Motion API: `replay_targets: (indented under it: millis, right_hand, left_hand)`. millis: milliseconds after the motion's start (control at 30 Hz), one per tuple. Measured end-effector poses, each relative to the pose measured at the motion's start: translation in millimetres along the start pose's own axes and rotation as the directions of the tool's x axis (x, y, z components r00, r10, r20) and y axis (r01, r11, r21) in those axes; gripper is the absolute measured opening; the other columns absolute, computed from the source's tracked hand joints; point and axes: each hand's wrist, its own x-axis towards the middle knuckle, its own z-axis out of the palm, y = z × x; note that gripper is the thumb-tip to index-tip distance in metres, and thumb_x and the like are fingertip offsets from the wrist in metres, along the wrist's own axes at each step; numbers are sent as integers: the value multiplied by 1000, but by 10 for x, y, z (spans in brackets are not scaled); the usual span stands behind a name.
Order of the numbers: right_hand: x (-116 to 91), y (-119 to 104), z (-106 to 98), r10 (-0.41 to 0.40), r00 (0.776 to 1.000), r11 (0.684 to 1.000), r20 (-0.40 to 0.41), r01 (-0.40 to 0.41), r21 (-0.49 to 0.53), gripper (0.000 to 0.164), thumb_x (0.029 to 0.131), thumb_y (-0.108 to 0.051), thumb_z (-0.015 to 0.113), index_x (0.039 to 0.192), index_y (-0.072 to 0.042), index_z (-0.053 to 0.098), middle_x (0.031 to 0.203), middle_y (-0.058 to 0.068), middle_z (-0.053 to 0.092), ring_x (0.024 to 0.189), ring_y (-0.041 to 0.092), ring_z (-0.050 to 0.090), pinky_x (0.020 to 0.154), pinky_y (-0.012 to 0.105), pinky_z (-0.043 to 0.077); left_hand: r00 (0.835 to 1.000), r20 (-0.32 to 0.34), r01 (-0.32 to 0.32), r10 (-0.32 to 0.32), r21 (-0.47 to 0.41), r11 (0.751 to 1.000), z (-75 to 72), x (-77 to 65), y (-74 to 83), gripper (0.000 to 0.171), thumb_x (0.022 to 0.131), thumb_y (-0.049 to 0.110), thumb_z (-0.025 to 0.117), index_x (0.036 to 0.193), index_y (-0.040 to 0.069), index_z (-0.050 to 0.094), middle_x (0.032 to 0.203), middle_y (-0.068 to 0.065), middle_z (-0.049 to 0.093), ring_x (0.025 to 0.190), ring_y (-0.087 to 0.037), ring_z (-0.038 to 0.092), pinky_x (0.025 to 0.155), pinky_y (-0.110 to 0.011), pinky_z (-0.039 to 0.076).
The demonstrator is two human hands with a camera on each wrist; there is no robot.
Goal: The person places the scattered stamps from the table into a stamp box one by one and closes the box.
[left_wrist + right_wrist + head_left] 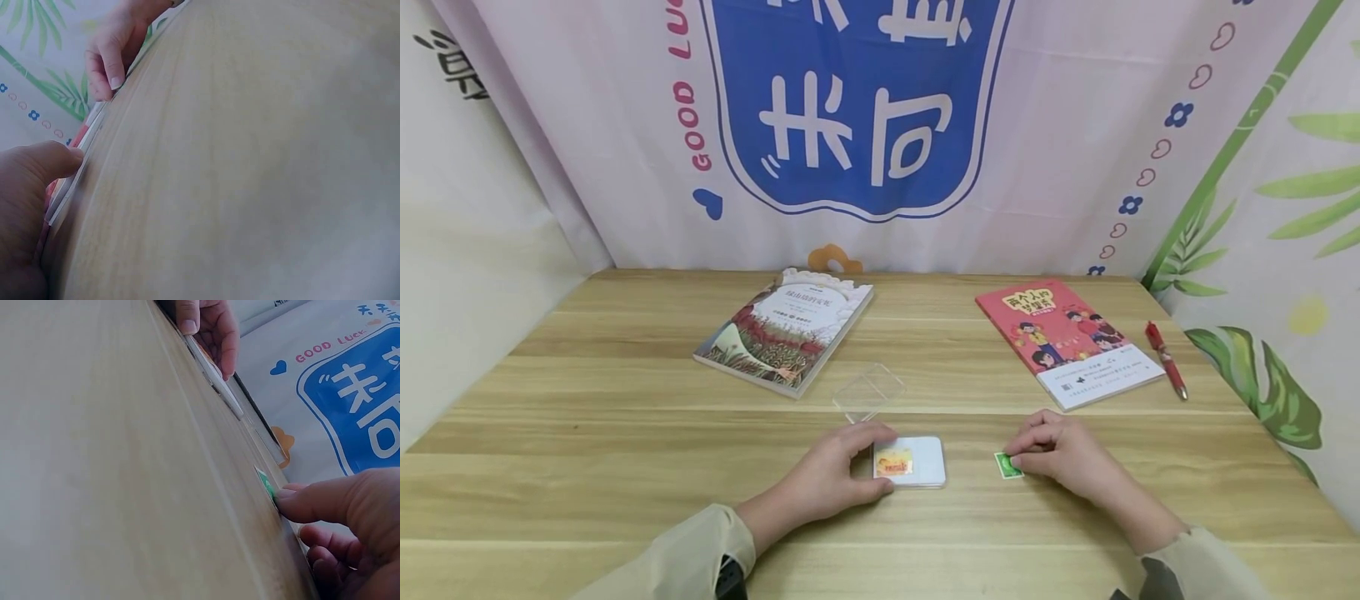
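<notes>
A thin white rectangular case (929,460), with a small yellow-and-orange picture piece (895,462) on its top left, lies flat on the table. My left hand (831,471) grips its left end, thumb at the near edge and fingers at the far edge. To the right, a small green stamp-like piece (1009,465) with a white border lies on the wood. My right hand (1067,458) pinches its right edge between thumb and fingers. In the right wrist view the thumb (322,500) covers part of the green piece (266,485).
A clear plastic box or lid (869,392) lies just behind the white case. Farther back are a book with a field scene (786,329) on the left, a red-and-white book (1067,343) on the right and a red pen (1167,360). A printed curtain (625,167) borders the wooden table (625,450).
</notes>
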Motion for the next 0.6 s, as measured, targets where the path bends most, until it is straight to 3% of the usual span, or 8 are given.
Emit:
replay_targets:
  millis: [600]
  right_hand:
    - [-13, -47, 41, -35, 999, 999, -33, 35, 12, 11, 74, -5, 72, 78, -14, 72, 86, -1, 63, 82, 7, 54, 72, 20, 46]
  left_hand:
    - [1000, -13, -15, 16, 10, 1000, 9, -1, -8, 49, 72, 17, 77, 117, 9, 60, 122, -5, 60, 117, -23, 53, 102, -42, 41]
